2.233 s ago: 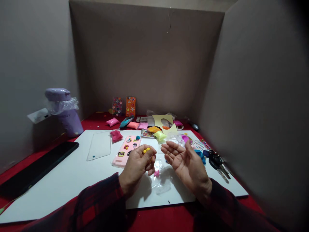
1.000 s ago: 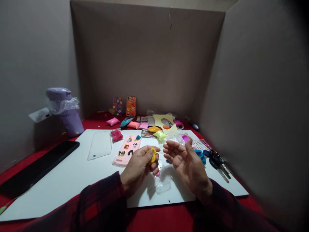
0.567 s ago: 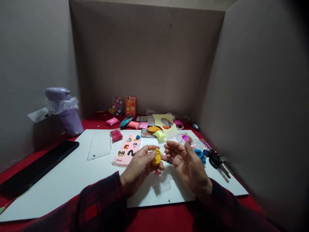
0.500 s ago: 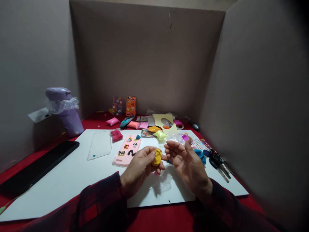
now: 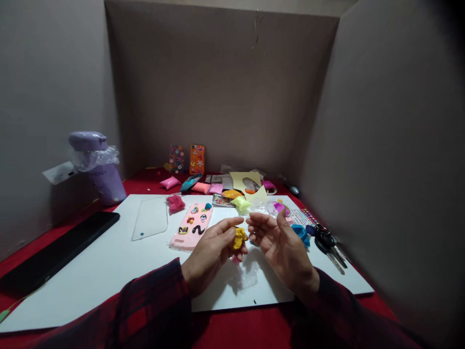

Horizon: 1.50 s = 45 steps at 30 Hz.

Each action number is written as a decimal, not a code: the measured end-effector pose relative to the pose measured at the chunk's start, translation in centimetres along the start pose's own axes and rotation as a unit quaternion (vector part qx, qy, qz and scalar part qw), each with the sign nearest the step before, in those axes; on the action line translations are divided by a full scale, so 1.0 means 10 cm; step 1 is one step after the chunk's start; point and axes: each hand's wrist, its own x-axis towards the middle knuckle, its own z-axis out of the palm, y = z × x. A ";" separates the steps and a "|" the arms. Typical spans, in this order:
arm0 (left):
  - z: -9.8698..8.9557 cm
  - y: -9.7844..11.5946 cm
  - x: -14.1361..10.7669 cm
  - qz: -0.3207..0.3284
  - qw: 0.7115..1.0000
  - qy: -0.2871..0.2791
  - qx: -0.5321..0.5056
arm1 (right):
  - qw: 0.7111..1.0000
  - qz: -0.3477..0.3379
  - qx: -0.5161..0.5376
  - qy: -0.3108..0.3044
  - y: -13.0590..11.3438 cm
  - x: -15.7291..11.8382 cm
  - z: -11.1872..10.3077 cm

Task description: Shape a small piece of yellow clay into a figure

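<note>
A lump of yellow modelling clay (image 5: 239, 238) sits between the thumb and fingers of my left hand (image 5: 212, 249). Close to its right, my right hand (image 5: 279, 247) is raised with the palm turned inward and the fingers stretched, holding nothing. Behind my left hand lies a pink phone case (image 5: 191, 228) decorated with small clay pieces and charms, partly hidden by the hand. Under my hands a crumpled clear plastic wrapper (image 5: 245, 276) rests on the white board (image 5: 109, 261).
A clear phone case (image 5: 150, 218) and a black phone (image 5: 61, 252) lie left, near a purple tumbler (image 5: 103, 174). Several clay packets, including a red one (image 5: 176, 203) and a lime one (image 5: 241, 203), are farther back. Keys (image 5: 329, 245) lie right. Grey walls enclose three sides.
The yellow clay has turned and shifted slightly right in my left hand, whose index finger is now straighter. My right hand has hardly moved.
</note>
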 end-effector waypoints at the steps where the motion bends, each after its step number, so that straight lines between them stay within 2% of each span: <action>1: 0.00 0.00 0.00 0.004 1.000 0.000 0.007 | 1.000 0.001 -0.002 -0.003 0.00 0.00 0.00; 8: -0.02 0.00 -0.01 0.017 0.996 0.011 0.086 | 1.000 0.008 -0.017 0.004 -0.01 -0.02 0.01; 17: 0.03 0.03 -0.04 0.021 0.990 0.021 0.139 | 1.000 0.014 -0.021 0.004 -0.01 -0.02 0.02; 25: -0.01 0.01 -0.01 0.041 0.994 0.029 0.097 | 1.000 0.016 -0.022 -0.002 -0.01 -0.02 0.04; 33: -0.01 0.01 -0.01 0.016 0.999 0.011 0.028 | 0.999 0.016 -0.051 -0.003 -0.01 -0.03 0.01; 45: 0.00 0.01 0.00 0.014 0.998 0.010 0.054 | 0.999 0.018 -0.045 -0.007 0.01 -0.02 0.00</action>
